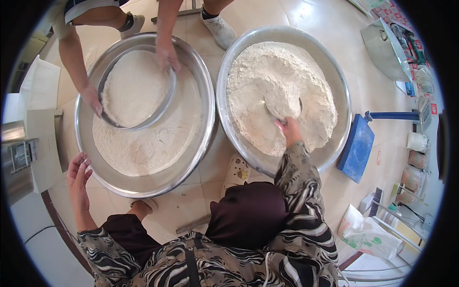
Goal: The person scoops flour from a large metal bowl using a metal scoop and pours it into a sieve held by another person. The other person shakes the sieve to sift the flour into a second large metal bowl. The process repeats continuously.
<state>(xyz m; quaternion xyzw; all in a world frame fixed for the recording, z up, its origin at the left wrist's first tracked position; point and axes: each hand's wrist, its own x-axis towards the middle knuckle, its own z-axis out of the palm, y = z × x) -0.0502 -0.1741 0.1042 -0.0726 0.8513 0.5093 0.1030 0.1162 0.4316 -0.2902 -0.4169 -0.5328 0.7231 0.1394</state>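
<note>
My right hand [289, 130] grips the near edge of a round metal scoop or bowl [269, 112], which is heaped with pale flour. The scoop sits low in the flour [258, 62] that fills much of the right-hand metal basin [342, 86]. My left hand [79, 172] holds nothing, its fingers loosely bent beside the outer rim of the left-hand metal basin [161, 190]. Whether the fingertips touch that rim, I cannot tell. Sifted-looking flour [147, 158] covers the bottom of this left basin.
Opposite me, a co-worker's hands [168, 55] hold a round metal-rimmed sieve [157, 116] of flour over the left basin. A blue platform scale [358, 147] stands right of the right basin. Farther right are a metal bin [382, 50] and a plastic bag [365, 229].
</note>
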